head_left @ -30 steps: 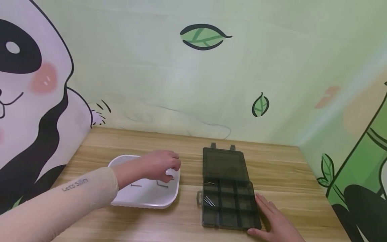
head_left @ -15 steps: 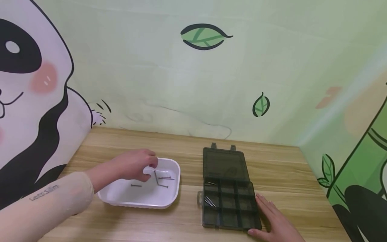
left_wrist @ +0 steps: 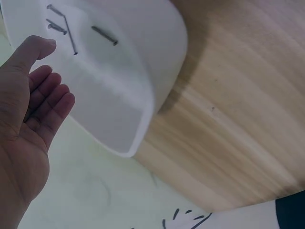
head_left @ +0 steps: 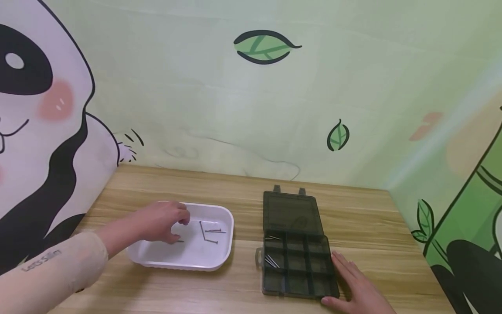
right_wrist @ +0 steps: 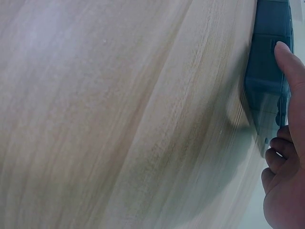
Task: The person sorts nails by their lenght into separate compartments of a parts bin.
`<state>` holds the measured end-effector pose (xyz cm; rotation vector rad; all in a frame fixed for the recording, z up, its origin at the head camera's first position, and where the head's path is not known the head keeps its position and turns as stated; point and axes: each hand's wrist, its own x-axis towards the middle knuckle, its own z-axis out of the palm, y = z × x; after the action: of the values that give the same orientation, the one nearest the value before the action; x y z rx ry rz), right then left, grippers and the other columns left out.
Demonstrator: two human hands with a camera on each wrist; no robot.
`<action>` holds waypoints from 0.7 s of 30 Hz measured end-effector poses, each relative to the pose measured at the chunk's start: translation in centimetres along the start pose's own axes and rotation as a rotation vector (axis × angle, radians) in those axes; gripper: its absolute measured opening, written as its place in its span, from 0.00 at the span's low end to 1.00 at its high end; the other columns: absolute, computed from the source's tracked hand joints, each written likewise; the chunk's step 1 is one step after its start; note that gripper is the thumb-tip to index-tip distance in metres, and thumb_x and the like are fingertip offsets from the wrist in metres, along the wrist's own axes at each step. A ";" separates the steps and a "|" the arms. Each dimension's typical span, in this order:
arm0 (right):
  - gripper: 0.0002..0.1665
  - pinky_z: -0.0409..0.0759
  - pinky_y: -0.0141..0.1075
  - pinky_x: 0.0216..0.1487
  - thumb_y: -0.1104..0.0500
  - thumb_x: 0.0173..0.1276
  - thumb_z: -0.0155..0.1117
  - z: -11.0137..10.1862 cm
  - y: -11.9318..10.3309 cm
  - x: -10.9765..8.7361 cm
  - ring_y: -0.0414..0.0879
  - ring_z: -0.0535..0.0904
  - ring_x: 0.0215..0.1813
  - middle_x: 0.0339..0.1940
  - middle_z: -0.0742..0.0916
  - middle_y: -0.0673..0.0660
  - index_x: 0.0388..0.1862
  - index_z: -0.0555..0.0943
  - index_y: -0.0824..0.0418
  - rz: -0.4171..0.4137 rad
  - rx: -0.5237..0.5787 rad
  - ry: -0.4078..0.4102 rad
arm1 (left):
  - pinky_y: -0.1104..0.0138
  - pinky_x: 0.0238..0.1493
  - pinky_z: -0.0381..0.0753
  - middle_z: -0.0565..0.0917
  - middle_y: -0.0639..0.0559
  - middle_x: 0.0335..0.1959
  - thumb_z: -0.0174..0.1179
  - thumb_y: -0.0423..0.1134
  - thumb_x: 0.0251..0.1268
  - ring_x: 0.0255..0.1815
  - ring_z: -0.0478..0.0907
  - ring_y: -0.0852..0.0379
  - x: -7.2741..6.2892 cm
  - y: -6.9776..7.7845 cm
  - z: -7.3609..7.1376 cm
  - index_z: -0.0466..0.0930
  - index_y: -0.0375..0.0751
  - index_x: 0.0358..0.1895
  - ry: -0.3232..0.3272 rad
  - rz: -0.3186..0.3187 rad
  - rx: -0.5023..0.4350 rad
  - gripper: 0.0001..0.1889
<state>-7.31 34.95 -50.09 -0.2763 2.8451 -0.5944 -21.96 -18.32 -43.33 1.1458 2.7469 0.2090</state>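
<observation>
My left hand [head_left: 162, 221] hovers over the white tray [head_left: 188, 259], thumb and fingers apart. It holds nothing in the left wrist view. A lone nail [left_wrist: 105, 36] lies in the tray, half covered by the hand in the head view. Farther right in the tray are several other thin nails [head_left: 211, 241]. A dark see-through compartment box [head_left: 296, 261] stands to the right, its lid [head_left: 292, 213] folded back. Nails [head_left: 271, 261] lie in two of its left compartments. My right hand [head_left: 358, 285] rests against the box's near right corner, thumb on the front edge, fingers along the side.
Both containers stand on a wood-grain table [head_left: 245, 288], with a strip of bare wood between them. A pale green printed wall [head_left: 196, 109] rises behind the table. The box's small side handle [head_left: 258, 257] points toward the tray.
My left hand has moved left across the tray, uncovering the nails on its right side and partly covering the lone nail. The right hand and the box have stayed put.
</observation>
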 end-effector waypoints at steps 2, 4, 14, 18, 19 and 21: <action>0.70 0.68 0.68 0.72 0.23 0.58 0.73 0.0 0.0 0.0 0.75 0.64 0.80 0.85 0.67 0.65 0.86 0.61 0.62 0.007 -0.001 -0.006 | 0.59 0.41 0.83 0.83 0.56 0.36 0.82 0.41 0.52 0.35 0.76 0.60 -0.1 -0.2 0.4 0.86 0.45 0.41 -0.002 0.001 -0.003 0.16; 0.70 0.68 0.68 0.72 0.22 0.58 0.72 -0.1 0.0 0.0 0.75 0.63 0.80 0.85 0.67 0.65 0.86 0.61 0.62 0.013 -0.001 -0.013 | 0.60 0.41 0.83 0.82 0.57 0.35 0.82 0.41 0.52 0.34 0.75 0.61 -0.2 -0.4 0.8 0.86 0.45 0.40 -0.003 0.005 -0.010 0.15; 0.69 0.70 0.70 0.70 0.24 0.59 0.74 0.0 0.3 0.1 0.77 0.64 0.79 0.84 0.67 0.65 0.86 0.61 0.62 -0.011 0.010 -0.001 | 0.62 0.39 0.80 0.79 0.59 0.33 0.81 0.35 0.49 0.33 0.72 0.62 -0.6 -1.3 3.4 0.84 0.47 0.37 0.026 0.018 -0.044 0.15; 0.68 0.70 0.70 0.69 0.25 0.59 0.74 0.0 0.5 0.1 0.77 0.64 0.79 0.84 0.68 0.65 0.86 0.61 0.62 -0.018 0.013 0.007 | 0.62 0.38 0.79 0.77 0.60 0.32 0.80 0.36 0.48 0.32 0.71 0.62 -0.8 -1.5 4.0 0.82 0.48 0.35 0.044 0.027 -0.047 0.15; 0.68 0.70 0.70 0.69 0.25 0.59 0.74 0.0 0.5 0.1 0.77 0.64 0.79 0.84 0.68 0.65 0.86 0.61 0.62 -0.015 0.013 0.005 | 0.62 0.38 0.79 0.77 0.60 0.32 0.80 0.36 0.48 0.32 0.71 0.62 -0.8 -1.5 4.1 0.82 0.48 0.35 0.046 0.027 -0.047 0.15; 0.69 0.70 0.70 0.70 0.24 0.59 0.74 0.0 0.5 0.1 0.76 0.64 0.79 0.85 0.67 0.65 0.86 0.60 0.61 -0.008 0.016 0.001 | 0.62 0.38 0.79 0.76 0.60 0.32 0.80 0.36 0.48 0.32 0.71 0.63 -0.8 -1.6 4.3 0.81 0.48 0.34 0.047 0.026 -0.048 0.15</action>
<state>-7.50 35.39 -50.32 -0.2846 2.8404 -0.6193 -21.63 -19.70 -47.78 1.1798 2.7524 0.3074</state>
